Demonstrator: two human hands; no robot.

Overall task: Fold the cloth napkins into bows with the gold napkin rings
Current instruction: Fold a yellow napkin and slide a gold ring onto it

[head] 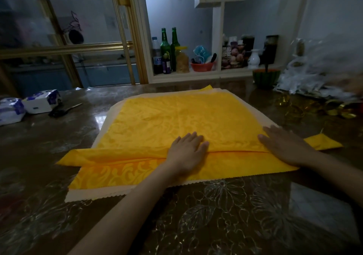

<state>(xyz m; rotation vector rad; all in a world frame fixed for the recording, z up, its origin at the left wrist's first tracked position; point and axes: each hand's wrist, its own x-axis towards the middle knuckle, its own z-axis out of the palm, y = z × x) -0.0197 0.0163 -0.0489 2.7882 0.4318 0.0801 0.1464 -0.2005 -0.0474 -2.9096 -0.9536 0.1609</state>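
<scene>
Centre of the dark glossy table, the bright yellow patterned cloth napkin lies spread on a cream scallop-edged cloth, with its near edge turned over into a long folded band.

The left hand is down flat on that band, fingers straight and close together, palm pressing the fabric right at the crease; nothing is gripped. Across to the right hand: same story, released and spread flat, fingers pointing away and to the left, resting on the napkin's right end where the fold line runs out. A yellow corner pokes out beyond it, past the cream cloth's edge.

Harder to read: far left, a dark-handled tool beside the white and blue tissue packs could be scissors or a knife, too dim to tell. How many cream layers sit beneath the napkin cannot be told. Right of the napkin, the shiny gold napkin rings are a blurred glinting scatter, uncountable. Behind them, crumpled clear plastic wrapping is smeared and cut off by the frame's edge.
</scene>
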